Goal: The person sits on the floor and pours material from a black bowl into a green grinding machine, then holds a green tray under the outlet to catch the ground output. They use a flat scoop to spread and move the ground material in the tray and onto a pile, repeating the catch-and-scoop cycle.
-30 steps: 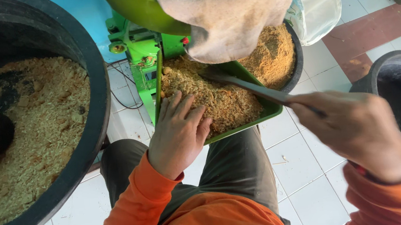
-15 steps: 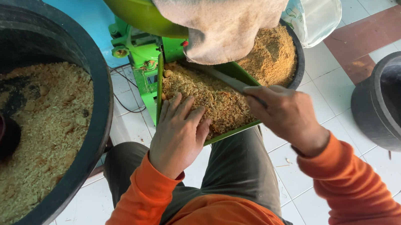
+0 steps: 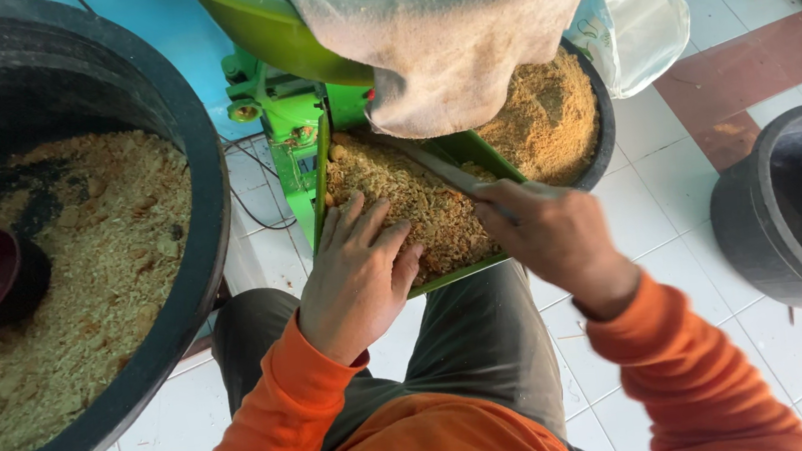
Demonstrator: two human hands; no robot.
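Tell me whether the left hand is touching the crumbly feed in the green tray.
Touching. The head view shows the left hand palm-down, fingers spread and resting on the crumbly feed in the green tray, with no gap visible.

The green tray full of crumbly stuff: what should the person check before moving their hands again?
1. Left hand flat on the crumbly feed in the green tray: ok.
2. Right hand gripping the stick: ok.
3. Stick tip clear of the machine's inside: cannot tell, the cloth hides it.
4. Bowl behind the tray has room: not ok, heaped.
5. Machine running: cannot tell.
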